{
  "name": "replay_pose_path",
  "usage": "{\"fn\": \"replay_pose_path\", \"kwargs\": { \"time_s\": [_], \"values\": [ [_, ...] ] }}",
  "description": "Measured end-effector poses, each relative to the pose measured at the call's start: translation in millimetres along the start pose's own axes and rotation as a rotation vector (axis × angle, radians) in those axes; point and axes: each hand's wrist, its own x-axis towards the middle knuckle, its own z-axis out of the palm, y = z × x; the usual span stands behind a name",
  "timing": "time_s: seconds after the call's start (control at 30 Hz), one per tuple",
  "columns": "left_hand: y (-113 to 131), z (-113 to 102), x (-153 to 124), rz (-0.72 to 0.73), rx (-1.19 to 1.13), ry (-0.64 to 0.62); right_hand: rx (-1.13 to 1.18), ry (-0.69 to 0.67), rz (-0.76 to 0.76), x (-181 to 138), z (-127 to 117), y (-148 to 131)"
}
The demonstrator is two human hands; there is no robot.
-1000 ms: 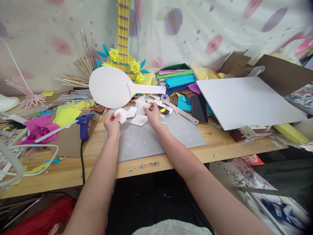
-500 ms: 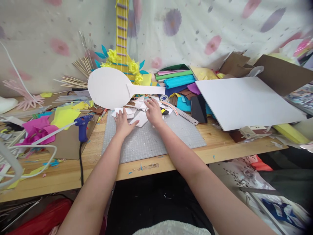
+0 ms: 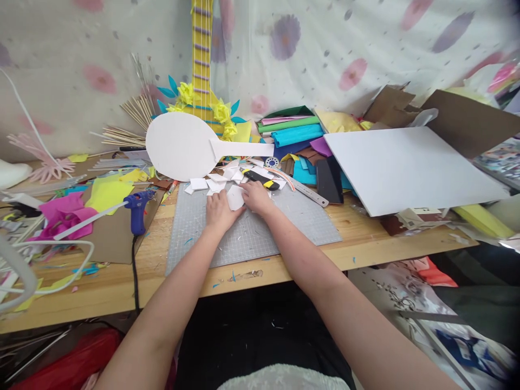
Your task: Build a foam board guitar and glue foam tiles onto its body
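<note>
My left hand (image 3: 221, 211) and my right hand (image 3: 257, 199) are close together over the grey cutting mat (image 3: 300, 225). Between them is a small white board piece (image 3: 235, 198) with angled edges, gripped at its left side and right side by curled fingers. Several white board scraps (image 3: 199, 184) lie loosely just beyond my hands. A black and yellow utility knife (image 3: 261, 179) rests among them, right behind my right hand. Farther back, a white oval board shape with a narrow neck (image 3: 182, 146) leans against a yellow paper guitar (image 3: 202, 70).
On the left are a blue glue gun (image 3: 138, 211) with its cord, and coloured paper scraps (image 3: 109, 193). A steel ruler (image 3: 311, 193), a dark phone (image 3: 330, 180) and a large white board (image 3: 410, 170) lie to the right. The wooden table's front edge (image 3: 284, 273) is near my forearms.
My left hand has moved right, toward my right hand, which has come slightly nearer me. The white piece now sits between them. The knife and loose scraps behind show more fully.
</note>
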Motion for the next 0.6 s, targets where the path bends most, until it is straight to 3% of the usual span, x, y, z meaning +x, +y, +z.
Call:
{"fn": "replay_pose_path", "kwargs": {
  "time_s": [0.1, 0.17, 0.33, 0.43, 0.6],
  "values": [
    [-14.5, 0.9, 4.0, 0.098, -0.139, 0.120, 0.149, 0.086, 0.047, 1.9, 2.4, 1.6],
    [-23.1, -1.0, 3.8, 0.229, -0.242, 0.232, 0.366, 0.108, 0.113, 3.2, 1.6, 1.1],
    [-28.1, -5.0, -2.0, 0.402, -0.372, 0.298, 1.012, -0.045, 0.169, 2.6, -1.1, -2.3],
    [-25.2, -4.0, -2.7, 0.337, -0.409, 0.279, 1.125, -0.092, 0.135, 1.0, -0.2, -4.1],
    [-25.3, -3.2, 0.4, 0.143, -0.473, 0.175, 1.187, -0.019, 0.235, 1.2, 3.9, -3.2]
  ]
}}
